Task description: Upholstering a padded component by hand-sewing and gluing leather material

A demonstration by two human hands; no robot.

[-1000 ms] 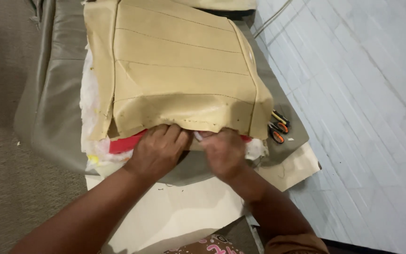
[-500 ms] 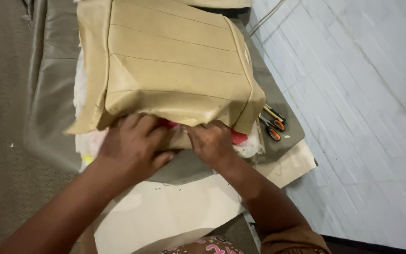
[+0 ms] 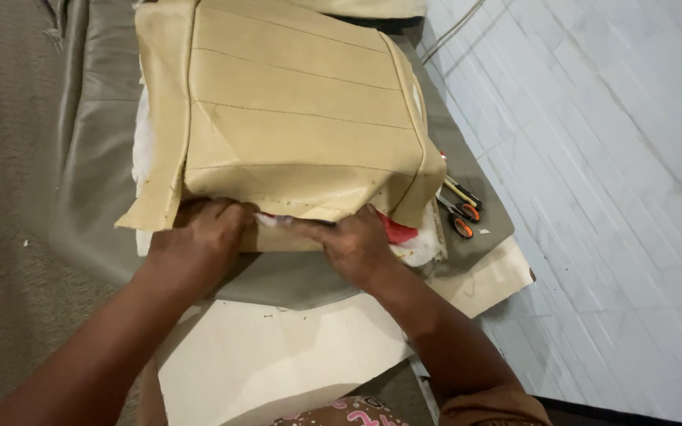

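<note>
Both hands, left hand point(image 3: 199, 241) and right hand point(image 3: 353, 244), knuckles up, grip clamped on the tan seat cover's point(image 3: 294, 118) near hem; its length runs away from the person.

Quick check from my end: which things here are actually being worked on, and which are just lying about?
In hand:
- tan stitched cover, near edge gripped by left hand and right hand
- white padding under the cover
- red piece showing at the cover's edge

Lying about:
- orange-handled tools, right of the cover
- grey sheet
- cream board
</note>
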